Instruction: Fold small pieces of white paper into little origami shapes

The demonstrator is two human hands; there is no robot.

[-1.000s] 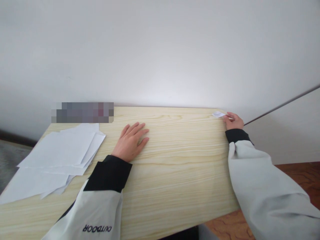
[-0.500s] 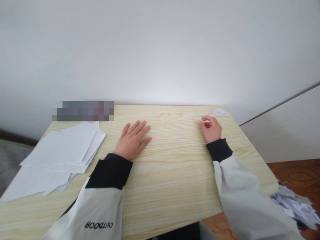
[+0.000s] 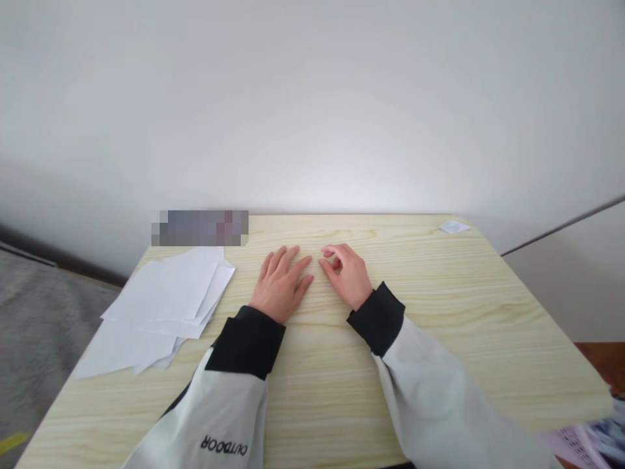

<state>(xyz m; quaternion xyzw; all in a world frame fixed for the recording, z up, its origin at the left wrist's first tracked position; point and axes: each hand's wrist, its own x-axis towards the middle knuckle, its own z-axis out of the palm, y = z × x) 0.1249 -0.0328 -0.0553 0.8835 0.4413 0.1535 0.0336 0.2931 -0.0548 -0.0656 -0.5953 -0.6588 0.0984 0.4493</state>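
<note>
My left hand [image 3: 282, 281] lies palm down on the wooden table [image 3: 322, 371], its fingers spread and nothing in it. Close by on its right, my right hand [image 3: 347, 275] rests on its side with fingers loosely curled. A gap shows between its thumb and fingertips, and I see nothing held there. The two hands do not touch. Left of my left hand is a loose, overlapping stack of white paper sheets [image 3: 161, 286]. A small folded white paper [image 3: 454, 227] lies at the table's far right corner.
A blurred-out dark item [image 3: 200, 228] sits at the back left edge. Behind the table rises a white wall [image 3: 312, 117]. Paper scraps [image 3: 581, 443] are heaped low at the right, beyond the table edge. Grey carpet [image 3: 43, 326] shows on the left.
My right hand has moved left from near the folded paper to beside my left hand. The view has shifted, moving the table and sheets rightward in the picture.
</note>
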